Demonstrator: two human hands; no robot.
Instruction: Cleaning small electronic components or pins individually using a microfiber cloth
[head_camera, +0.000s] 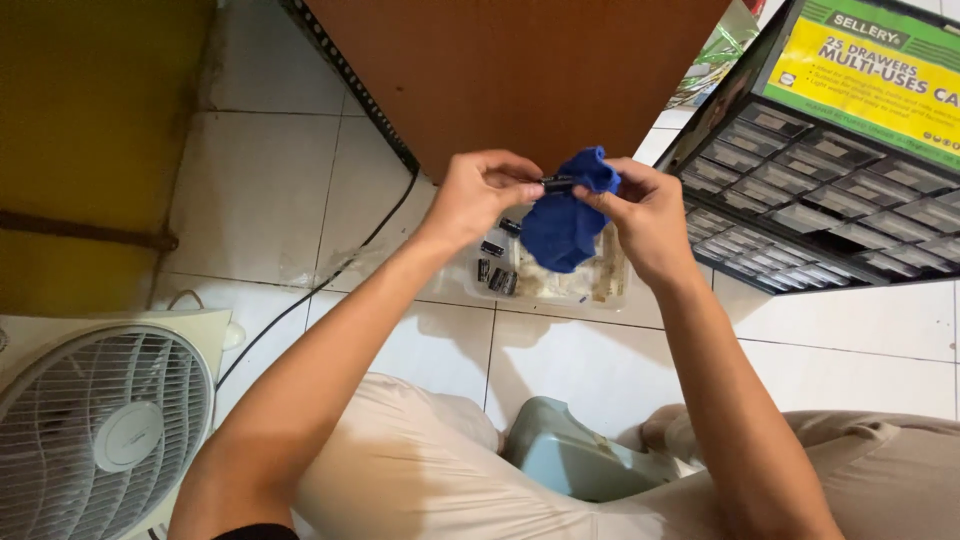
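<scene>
My left hand (482, 190) pinches one end of a small dark cylinder-shaped part (556, 183) between thumb and fingers. My right hand (648, 215) holds a blue cloth (562, 228) bunched around the part's other end; the cloth hangs down below both hands. Under them, on the tiled floor, lies a clear plastic tray (560, 285) with several small black parts (497, 270) and pale strips in it. The cloth hides the tray's middle.
A black cabinet of many small clear drawers (820, 200) lies at the right. A brown wooden panel (520, 70) stands behind. A white box fan (100, 420) is at the lower left, with a black cable (330, 280) across the tiles. A grey-green stool (570, 460) sits between my knees.
</scene>
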